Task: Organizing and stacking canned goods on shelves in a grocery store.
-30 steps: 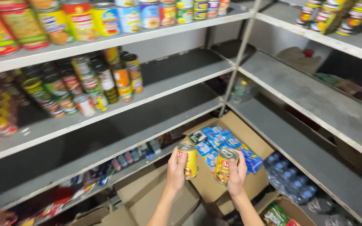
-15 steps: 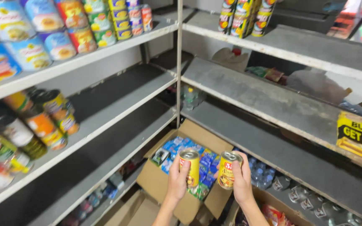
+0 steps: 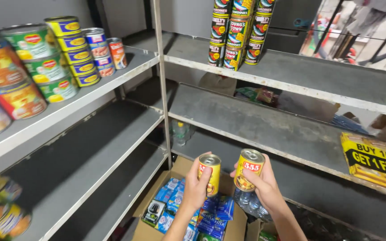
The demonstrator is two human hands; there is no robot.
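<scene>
left hand (image 3: 196, 185): clamped on yellow can (image 3: 209, 174), upright | right hand (image 3: 264, 185): clamped on second yellow can (image 3: 248, 169), upright | both cans just beside each other, above open cardboard box (image 3: 157, 192) below grey shelf (image 3: 264, 120)

Two metal cans, the left can (image 3: 210, 174) and the right can (image 3: 248, 169), show glossy yellow paper labels and bright bare tin lids. The grey metal shelf (image 3: 264, 120) at twelve o'clock looks matt, dusty and scuffed, paint chipped along its edge. Below, at six o'clock, a brown cardboard box (image 3: 175, 172) holds shiny blue plastic sachets (image 3: 211, 214).
</scene>
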